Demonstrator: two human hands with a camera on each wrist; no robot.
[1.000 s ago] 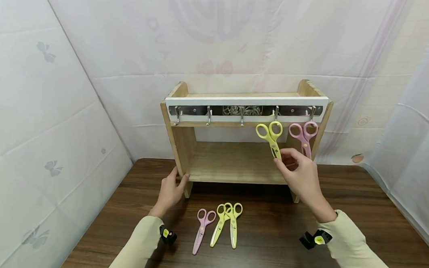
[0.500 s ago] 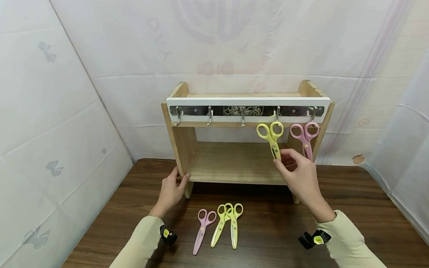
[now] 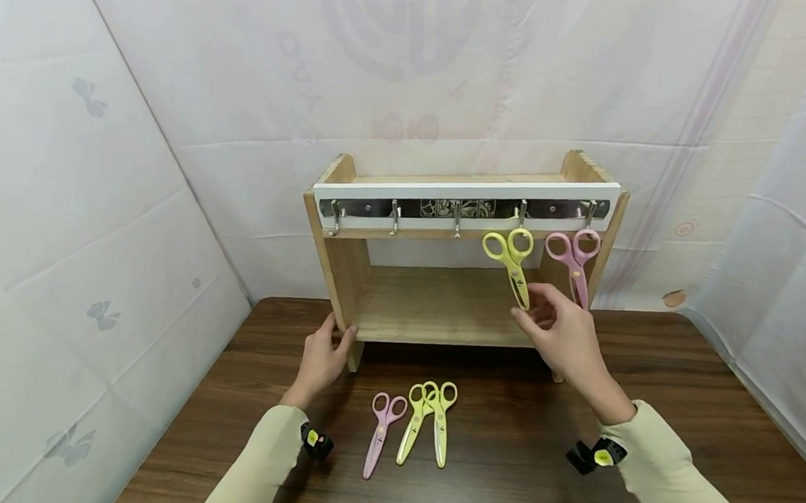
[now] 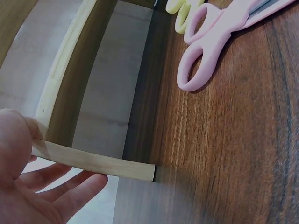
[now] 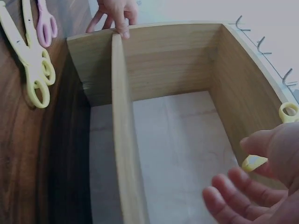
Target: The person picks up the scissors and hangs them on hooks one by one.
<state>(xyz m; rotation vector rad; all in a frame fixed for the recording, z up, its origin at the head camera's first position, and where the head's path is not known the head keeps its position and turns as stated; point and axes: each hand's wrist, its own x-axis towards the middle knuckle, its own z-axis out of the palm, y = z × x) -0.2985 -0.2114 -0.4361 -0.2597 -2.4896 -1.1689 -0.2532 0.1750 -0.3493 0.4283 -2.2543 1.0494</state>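
1 pair of yellow scissors [image 3: 514,272] hangs on a hook [image 3: 523,211], likely light, stiff, best pinched mid-blade, our right hand [image 3: 566,334] loosely parted around its tip, our left hand [image 3: 320,359] gripping the shelf [image 3: 441,307].

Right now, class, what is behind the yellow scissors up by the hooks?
Behind the yellow scissors, the head view shows the wooden front strip, pale cloth and the lower board. Whatever the scissors directly cover is hidden.
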